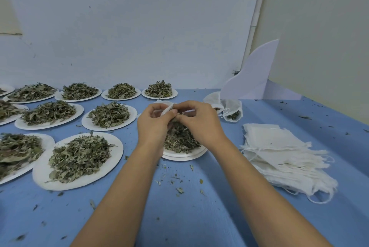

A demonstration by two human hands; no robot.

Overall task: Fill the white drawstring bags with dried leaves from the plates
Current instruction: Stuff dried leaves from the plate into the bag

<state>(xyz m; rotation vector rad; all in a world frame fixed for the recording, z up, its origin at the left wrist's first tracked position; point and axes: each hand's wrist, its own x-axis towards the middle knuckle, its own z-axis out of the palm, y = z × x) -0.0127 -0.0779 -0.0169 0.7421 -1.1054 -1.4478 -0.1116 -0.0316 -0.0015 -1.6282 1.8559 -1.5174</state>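
Observation:
My left hand [154,125] and my right hand [200,122] meet above a white plate [185,156] heaped with dried leaves [179,137]. Between the fingers of both hands is a small white drawstring bag [166,108]; the left pinches its edge, and the right fingertips press at its mouth with bits of leaf. Most of the bag is hidden by my fingers. A stack of flat white bags [283,157] lies to the right. Filled bags [231,110] rest behind my right hand.
Several white plates of dried leaves, such as the nearest plate [77,161], cover the left of the blue table [179,216]. Leaf crumbs are scattered in front. A white curved board [257,75] stands at the back right against the wall.

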